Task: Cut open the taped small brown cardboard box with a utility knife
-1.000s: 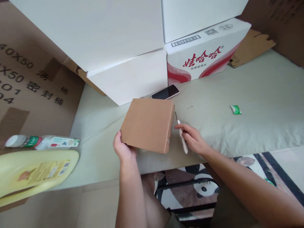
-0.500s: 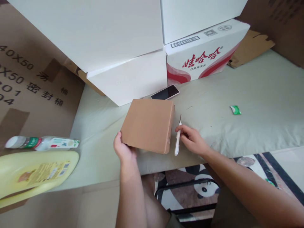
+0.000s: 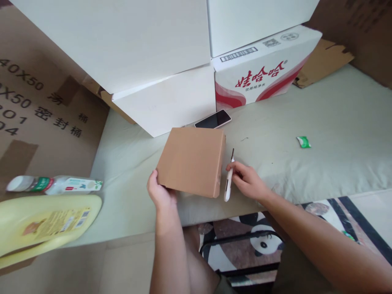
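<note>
A flat brown cardboard box (image 3: 191,159) is held tilted above the pale green cloth. My left hand (image 3: 161,191) grips its near left corner, thumb at the edge and the other fingers hidden beneath. My right hand (image 3: 246,177) pinches a white utility knife (image 3: 229,179) just right of the box. The knife's dark blade is out and points away from me, apart from the box's right side, where a strip of tape seems to run.
Behind the box lies a phone (image 3: 213,119) against stacked white cartons (image 3: 171,102). A green packet (image 3: 304,142) is on the cloth (image 3: 330,114) at right. At left lie a clear bottle (image 3: 61,184), a yellow jug (image 3: 55,220) and a large carton (image 3: 45,122).
The knife has turned slightly in my right hand. The box and my left hand have barely shifted.
</note>
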Motion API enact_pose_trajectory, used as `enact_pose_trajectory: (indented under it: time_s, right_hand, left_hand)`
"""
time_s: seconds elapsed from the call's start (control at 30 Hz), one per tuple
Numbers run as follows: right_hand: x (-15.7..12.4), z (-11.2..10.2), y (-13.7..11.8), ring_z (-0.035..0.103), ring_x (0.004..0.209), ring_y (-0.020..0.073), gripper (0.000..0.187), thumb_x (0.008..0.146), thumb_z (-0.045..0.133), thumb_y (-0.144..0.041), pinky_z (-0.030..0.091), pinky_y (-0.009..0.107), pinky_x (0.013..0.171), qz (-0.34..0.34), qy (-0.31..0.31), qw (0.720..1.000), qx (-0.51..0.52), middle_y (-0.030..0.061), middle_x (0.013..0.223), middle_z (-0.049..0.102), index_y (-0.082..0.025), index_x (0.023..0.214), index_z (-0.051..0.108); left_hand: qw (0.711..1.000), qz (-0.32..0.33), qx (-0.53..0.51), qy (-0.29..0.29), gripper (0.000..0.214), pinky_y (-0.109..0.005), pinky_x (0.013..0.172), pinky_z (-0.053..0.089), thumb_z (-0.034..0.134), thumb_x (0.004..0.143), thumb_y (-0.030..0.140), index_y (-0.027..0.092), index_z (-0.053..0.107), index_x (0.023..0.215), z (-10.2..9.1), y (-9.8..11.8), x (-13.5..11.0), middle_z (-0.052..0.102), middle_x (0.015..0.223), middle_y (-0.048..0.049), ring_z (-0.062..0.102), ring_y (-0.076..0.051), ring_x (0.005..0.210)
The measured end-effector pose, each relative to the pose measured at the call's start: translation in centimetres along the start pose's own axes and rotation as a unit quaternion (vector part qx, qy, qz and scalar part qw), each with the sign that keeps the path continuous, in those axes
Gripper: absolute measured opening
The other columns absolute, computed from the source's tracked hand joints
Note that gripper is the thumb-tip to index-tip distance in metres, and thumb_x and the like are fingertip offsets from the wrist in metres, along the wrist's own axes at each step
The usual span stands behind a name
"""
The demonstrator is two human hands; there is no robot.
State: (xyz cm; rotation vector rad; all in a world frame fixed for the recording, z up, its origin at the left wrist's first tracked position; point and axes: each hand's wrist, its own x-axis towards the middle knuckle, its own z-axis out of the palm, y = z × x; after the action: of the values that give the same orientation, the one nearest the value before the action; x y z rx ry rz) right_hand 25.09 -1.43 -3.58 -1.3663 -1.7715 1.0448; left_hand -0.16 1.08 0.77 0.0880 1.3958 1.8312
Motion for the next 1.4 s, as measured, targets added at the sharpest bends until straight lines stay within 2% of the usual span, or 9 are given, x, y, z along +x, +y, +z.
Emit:
enact_pose_trajectory:
  time_s: [0.5,0.77,1.0,1.4]
  right_hand:
    - [0.1,0.2,-0.5,0.049,0.052,0.0139,0.02,0.084,0.045,-0.02,0.036,0.027,0.056,-0.008,-0.034,0.999,-0.026,-0.0048,0.06,0.056,-0.023,0.099,0.058]
    - [0.1,0.3,-0.3,0.051,0.052,0.0137,0.02,0.085,0.045,-0.018,0.036,0.026,0.056,-0.015,-0.032,0.999,-0.036,-0.0044,0.061,0.059,-0.023,0.098,0.059]
    - [0.0,0.3,-0.2,0.051,0.053,0.0146,0.019,0.085,0.044,-0.019,0.037,0.027,0.057,-0.009,-0.04,0.999,-0.032,-0.0044,0.061,0.057,-0.023,0.098,0.058]
    - [0.0,0.2,0.1,0.055,0.059,0.016,0.021,0.086,0.04,-0.014,0.041,0.028,0.061,-0.012,-0.044,0.999,-0.019,-0.0037,0.064,0.057,-0.025,0.092,0.057]
  left_hand:
    - [0.999,0.018,0.012,-0.032,0.028,-0.028,0.07,0.048,0.066,0.071,0.041,0.018,0.069,0.086,-0.5,-0.7,0.6,0.071,0.089,-0.0041,0.066,-0.019,0.081]
    - [0.998,0.03,0.036,-0.051,0.031,-0.03,0.072,0.047,0.066,0.072,0.046,0.019,0.068,0.087,-1.0,-1.0,1.0,0.071,0.09,-0.005,0.066,-0.022,0.087]
    - [0.999,0.019,0.021,-0.026,0.029,-0.029,0.07,0.046,0.066,0.071,0.043,0.018,0.068,0.086,-0.6,-0.9,0.7,0.071,0.088,-0.0047,0.066,-0.021,0.082]
    - [0.998,0.026,0.027,-0.046,0.03,-0.03,0.072,0.047,0.067,0.071,0.044,0.018,0.069,0.087,-0.7,-1.0,0.7,0.071,0.088,-0.0048,0.066,-0.021,0.084]
